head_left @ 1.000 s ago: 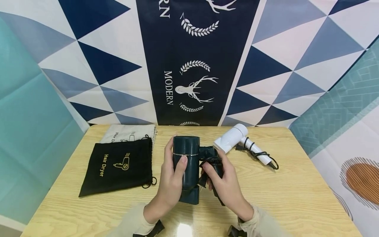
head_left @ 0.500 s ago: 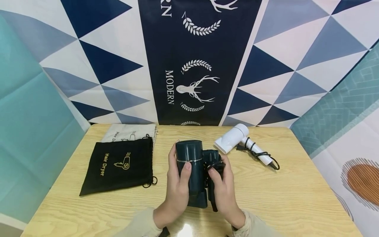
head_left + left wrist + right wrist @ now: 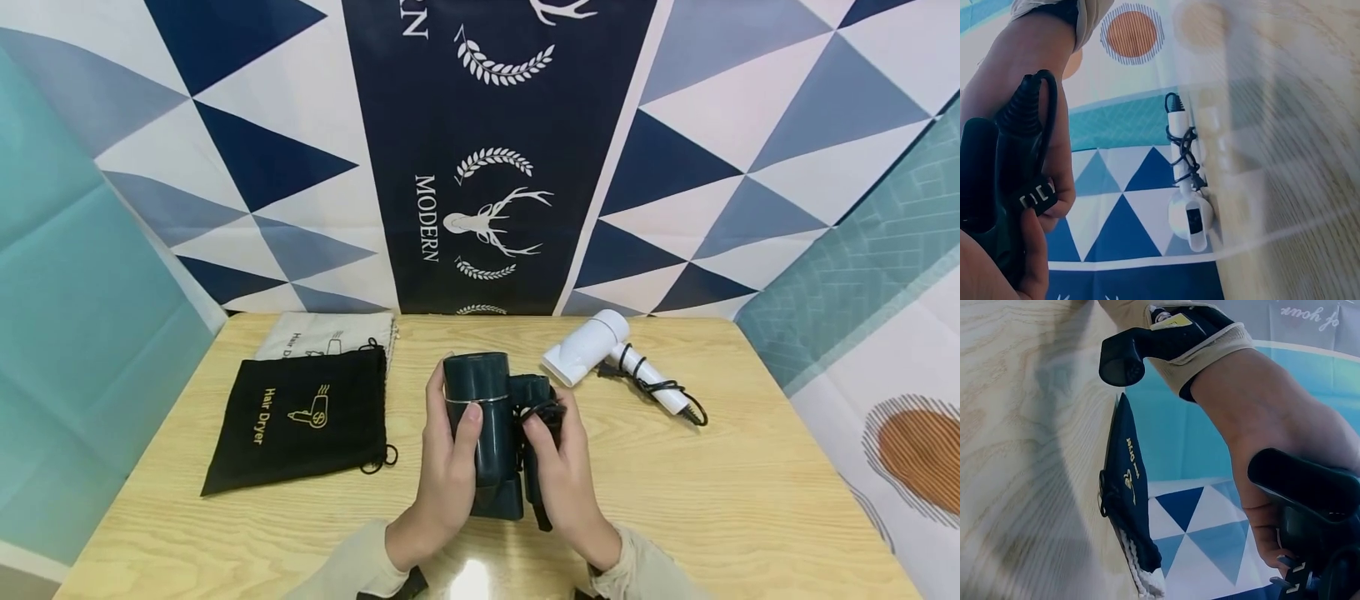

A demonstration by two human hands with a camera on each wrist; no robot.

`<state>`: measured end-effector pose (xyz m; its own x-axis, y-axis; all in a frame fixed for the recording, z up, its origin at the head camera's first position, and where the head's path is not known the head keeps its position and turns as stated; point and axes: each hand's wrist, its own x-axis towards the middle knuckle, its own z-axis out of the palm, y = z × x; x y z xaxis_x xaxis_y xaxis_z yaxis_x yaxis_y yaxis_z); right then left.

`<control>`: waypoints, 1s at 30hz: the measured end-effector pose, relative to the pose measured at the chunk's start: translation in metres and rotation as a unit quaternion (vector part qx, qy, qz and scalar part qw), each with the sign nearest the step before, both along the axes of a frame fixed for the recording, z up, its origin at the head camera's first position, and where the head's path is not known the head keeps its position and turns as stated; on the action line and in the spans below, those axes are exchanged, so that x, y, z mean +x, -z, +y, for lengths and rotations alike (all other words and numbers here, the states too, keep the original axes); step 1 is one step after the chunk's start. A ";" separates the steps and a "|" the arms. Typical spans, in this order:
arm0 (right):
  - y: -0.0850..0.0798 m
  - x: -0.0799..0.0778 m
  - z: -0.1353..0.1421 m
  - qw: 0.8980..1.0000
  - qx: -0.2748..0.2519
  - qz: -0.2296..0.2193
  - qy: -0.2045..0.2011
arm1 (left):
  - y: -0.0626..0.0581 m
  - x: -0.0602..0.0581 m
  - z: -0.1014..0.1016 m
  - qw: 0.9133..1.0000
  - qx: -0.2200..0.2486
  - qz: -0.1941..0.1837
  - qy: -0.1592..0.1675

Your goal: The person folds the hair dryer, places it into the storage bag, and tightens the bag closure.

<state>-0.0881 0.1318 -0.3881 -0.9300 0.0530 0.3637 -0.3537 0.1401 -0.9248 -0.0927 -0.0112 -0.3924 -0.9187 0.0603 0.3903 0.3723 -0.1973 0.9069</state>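
Observation:
A dark green hair dryer (image 3: 493, 446) is lifted over the table in both hands, its barrel upright in the head view. My left hand (image 3: 444, 471) grips the barrel from the left, thumb across its front. On the other side my right hand (image 3: 564, 471) holds the handle, which lies folded alongside the barrel, and its thumb presses on the black cord (image 3: 551, 412). Beside the right hand's fingers, the left wrist view shows the plug (image 3: 1035, 194). The dryer's open nozzle (image 3: 1300, 481) shows in the right wrist view. Fingers behind the dryer are mostly hidden.
A white hair dryer (image 3: 587, 348) with cord wound round its handle lies at the back right. At left, a black drawstring pouch (image 3: 300, 450) partly covers a white pouch (image 3: 281, 335). The wooden table (image 3: 712, 508) meets a patterned backdrop behind.
The handle has swung in closer to the barrel, and my right hand has come left with it. My left hand and the barrel have shifted slightly right.

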 end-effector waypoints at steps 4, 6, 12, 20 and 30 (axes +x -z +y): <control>-0.001 -0.001 0.005 1.000 0.009 0.000 -0.006 | 0.000 -0.002 0.002 1.000 -0.001 0.001 0.008; -0.002 -0.003 0.008 1.000 0.014 0.001 -0.011 | -0.001 -0.003 0.003 1.000 -0.002 0.000 0.012; -0.003 -0.008 0.013 0.999 0.026 -0.005 -0.022 | -0.003 -0.007 0.001 0.999 -0.029 -0.011 0.017; 0.003 -0.013 0.011 0.995 0.052 -0.053 -0.068 | 0.006 -0.009 -0.027 0.992 -0.089 -0.084 0.039; -0.002 -0.024 0.019 0.970 0.092 -0.113 -0.193 | 0.005 -0.017 -0.073 0.972 -0.069 -0.167 0.150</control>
